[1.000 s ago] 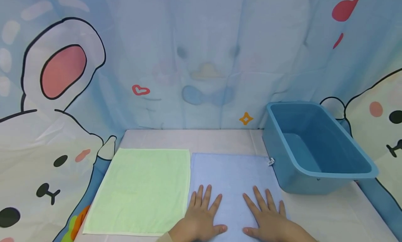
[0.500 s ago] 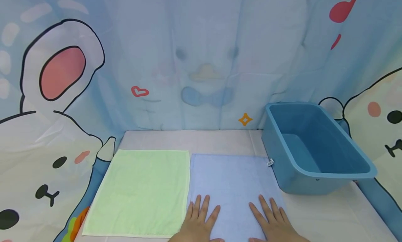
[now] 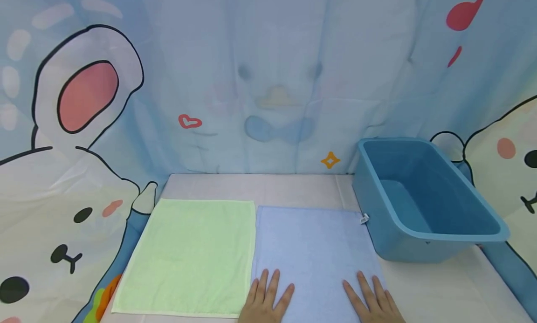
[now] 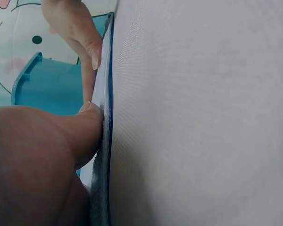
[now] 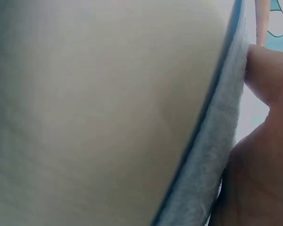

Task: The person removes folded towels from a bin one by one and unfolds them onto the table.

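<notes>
A light blue towel (image 3: 310, 248) lies flat and spread out on the white table. On its front left part rests my left hand (image 3: 265, 303), fingers straight and spread. My right hand (image 3: 375, 305) lies the same way on the front right part. The frame's lower edge cuts off both thumbs in the head view. In the left wrist view, the left thumb (image 4: 85, 129) touches the towel near its edge. Seen from the right wrist, the towel's edge (image 5: 207, 146) runs beside the right hand (image 5: 269, 136). To the left lies a flat light green towel (image 3: 189, 257).
A deep blue plastic bin (image 3: 394, 241) stands at the right, next to the blue towel's far right corner, where a small white label (image 3: 364, 218) shows. A printed cartoon curtain (image 3: 277, 48) hangs behind the white table (image 3: 251, 185).
Both hands have slid toward the front edge over the blue towel, and the gap between them has widened a little. The towels and bin lie as before; the head view shifted slightly.
</notes>
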A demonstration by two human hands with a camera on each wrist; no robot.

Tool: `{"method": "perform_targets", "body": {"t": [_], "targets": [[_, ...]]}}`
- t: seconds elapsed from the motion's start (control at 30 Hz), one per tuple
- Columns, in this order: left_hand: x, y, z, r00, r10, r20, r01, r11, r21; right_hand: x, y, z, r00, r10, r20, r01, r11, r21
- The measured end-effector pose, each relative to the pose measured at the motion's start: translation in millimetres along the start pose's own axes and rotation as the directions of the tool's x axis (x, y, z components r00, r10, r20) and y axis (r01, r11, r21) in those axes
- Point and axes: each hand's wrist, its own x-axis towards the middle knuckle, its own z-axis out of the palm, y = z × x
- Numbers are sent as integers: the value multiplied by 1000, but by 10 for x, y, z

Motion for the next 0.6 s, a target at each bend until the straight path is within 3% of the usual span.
{"method": "perform_targets", "body": {"t": [0.07, 0.13, 0.2, 0.23, 0.27, 0.33, 0.4, 0.43, 0.53, 0.6], "targets": [[-6, 11, 37, 999, -3, -40, 4, 1000, 8, -12, 3, 11, 1000, 8, 20, -8, 1000, 3], [-5, 0, 12, 1000, 3, -22, -3, 1000, -1, -5, 3, -7, 998, 22, 61, -23, 1000, 16], [47, -52, -89, 996, 31, 89, -24, 997, -77, 28, 7, -37, 992, 38, 117, -40, 999, 19], [97, -92, -165, 984, 50, 171, -23, 987, -156, 50, 0, -69, 987, 52, 151, -57, 998, 32], [161, -135, -254, 961, 69, 268, 0, 969, -248, 77, -13, -110, 984, 61, 169, -68, 997, 39], [329, -230, -421, 897, 105, 429, 83, 913, -398, 145, -46, -218, 978, 66, 199, -77, 996, 52], [519, -313, -544, 836, 121, 535, 185, 856, -483, 240, -88, -357, 974, 66, 217, -87, 992, 89], [605, -345, -577, 825, 121, 552, 215, 835, -506, 293, -115, -438, 973, 61, 222, -88, 990, 113], [824, -408, -606, 824, 101, 558, 246, 822, -513, 470, -184, -667, 975, 17, 224, -52, 987, 153], [950, -430, -588, 834, 84, 545, 256, 816, -518, 583, -245, -791, 984, -12, 180, -20, 985, 173]]}}
